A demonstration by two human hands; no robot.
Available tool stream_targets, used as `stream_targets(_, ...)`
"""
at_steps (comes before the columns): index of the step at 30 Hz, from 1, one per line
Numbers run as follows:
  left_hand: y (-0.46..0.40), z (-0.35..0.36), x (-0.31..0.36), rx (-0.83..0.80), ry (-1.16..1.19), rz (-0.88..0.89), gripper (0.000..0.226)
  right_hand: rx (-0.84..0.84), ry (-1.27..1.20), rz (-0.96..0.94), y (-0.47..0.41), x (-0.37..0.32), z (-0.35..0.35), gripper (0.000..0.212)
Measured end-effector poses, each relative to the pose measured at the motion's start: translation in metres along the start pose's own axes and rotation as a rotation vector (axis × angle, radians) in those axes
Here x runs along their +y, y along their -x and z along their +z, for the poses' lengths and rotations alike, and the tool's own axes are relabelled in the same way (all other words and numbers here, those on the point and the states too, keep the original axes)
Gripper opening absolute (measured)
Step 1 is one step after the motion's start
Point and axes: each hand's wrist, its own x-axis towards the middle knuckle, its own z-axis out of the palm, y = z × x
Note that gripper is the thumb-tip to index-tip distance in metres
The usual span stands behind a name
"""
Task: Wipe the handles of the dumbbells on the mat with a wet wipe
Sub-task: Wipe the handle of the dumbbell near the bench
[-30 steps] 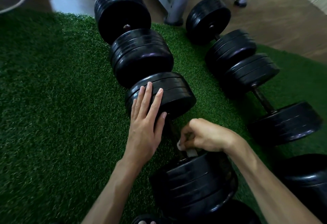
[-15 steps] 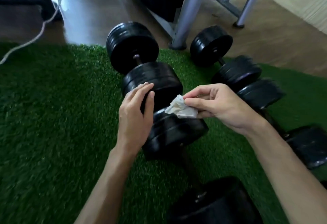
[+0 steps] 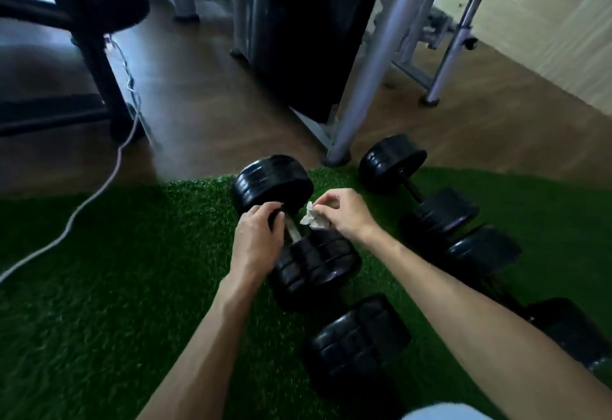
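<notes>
The right hand (image 3: 344,212) pinches a crumpled white wet wipe (image 3: 313,219) between thumb and fingertips, the remaining fingers curled in behind it; the wipe hangs just above and beside the bare metal handle (image 3: 293,229) of the nearest-centre dumbbell (image 3: 298,220), and whether it touches the handle cannot be told. The left hand (image 3: 256,237) lies over the left side of that same dumbbell, fingers bent and held close together, their tips hooked on the inner face of the far weight stack where the handle meets it; it is unclear whether they grip the bar itself. Both forearms reach forward from the bottom of the view, bare, converging on the handle, the right wrist bent down toward the wipe. The dumbbell lies on the green mat (image 3: 116,287), its far stack near the mat's back edge. A second dumbbell (image 3: 420,194) lies to the right on the same mat, and more black weight stacks (image 3: 357,343) sit closer in. No lettering on the weights can be read. Behind the mat, on the wooden floor (image 3: 198,104), stand grey machine legs (image 3: 374,65), and a white cable (image 3: 99,187) trails across the left.
</notes>
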Motion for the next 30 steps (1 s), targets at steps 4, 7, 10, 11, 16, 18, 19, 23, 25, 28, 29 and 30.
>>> stream_targets(4, -0.032, 0.014, 0.001, -0.045, -0.008, 0.005, 0.027, -0.048, 0.062, 0.015, -0.030, -0.002, -0.001, 0.006)
stream_targets(7, -0.052, 0.031, -0.003, -0.051, -0.009, 0.014, 0.028, -0.067, 0.062, 0.041, -0.055, 0.010, 0.008, 0.006)
stream_targets(10, -0.070, 0.042, -0.015, -0.044, -0.062, 0.028, 0.030, -0.099, 0.090, 0.079, -0.072, 0.025, 0.024, 0.008)
stream_targets(11, -0.077, 0.045, -0.021, -0.043, -0.082, 0.045, 0.031, -0.101, 0.091, 0.102, -0.077, 0.031, 0.030, 0.009)
stream_targets(16, -0.115, 0.060, -0.060, -0.066, -0.152, 0.181, 0.043, -0.163, 0.148, 0.200, -0.106, 0.060, 0.062, 0.007)
stream_targets(18, -0.121, 0.069, -0.078, -0.044, -0.173, 0.252, 0.046, -0.180, 0.127, 0.223, -0.117, 0.068, 0.074, 0.016)
stream_targets(19, -0.122, 0.073, -0.084, -0.024, -0.176, 0.292, 0.047, -0.188, 0.086, 0.225, -0.123, 0.072, 0.078, 0.020)
stream_targets(23, -0.122, 0.084, -0.099, 0.063, -0.247, 0.413, 0.047, -0.301, -0.314, 0.268, -0.130, 0.076, 0.086, 0.027)
stream_targets(25, -0.124, 0.084, -0.104, 0.081, -0.275, 0.449, 0.046, -0.357, -0.336, 0.253, -0.132, 0.077, 0.089, 0.028)
stream_targets(28, -0.123, 0.083, -0.107, 0.073, -0.276, 0.470, 0.047, -0.394, -0.374, 0.260, -0.135, 0.078, 0.091, 0.023)
stream_targets(29, -0.123, 0.083, -0.107, 0.074, -0.280, 0.468, 0.047, -0.406, -0.387, 0.266, -0.136, 0.079, 0.092, 0.023)
stream_targets(30, -0.123, 0.084, -0.107, 0.074, -0.282, 0.462, 0.047, -0.416, -0.387, 0.269, -0.135, 0.079, 0.092, 0.021)
